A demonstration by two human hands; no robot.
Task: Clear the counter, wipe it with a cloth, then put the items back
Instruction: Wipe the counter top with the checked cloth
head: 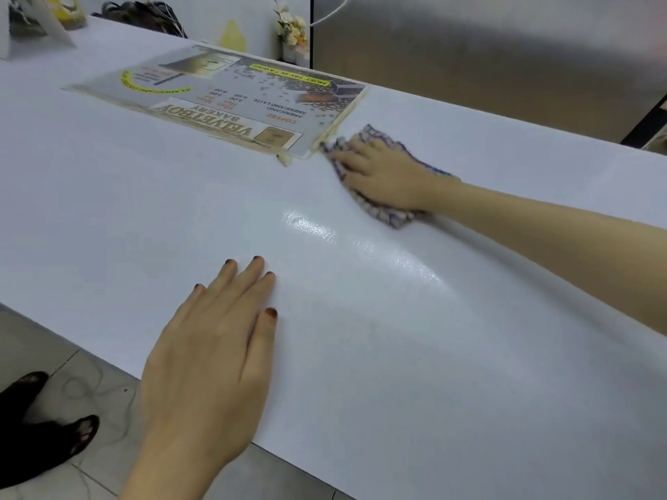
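A white counter [397, 355] fills most of the view. My right hand [379, 171] lies flat with straight fingers on a checkered cloth [382, 211] and presses it onto the counter, right beside the corner of a laminated menu sheet [231, 99]. The cloth touches that corner. My left hand [213, 355] rests flat on the counter near its front edge, fingers straight, holding nothing. A wet sheen [325, 229] shows on the surface between the two hands.
A small vase of flowers [290, 30] stands behind the counter's far edge beside a metal panel [505, 59]. A white stand [32, 30] and dark items sit at the far left. Tiled floor [54, 355] and my feet lie below the front edge.
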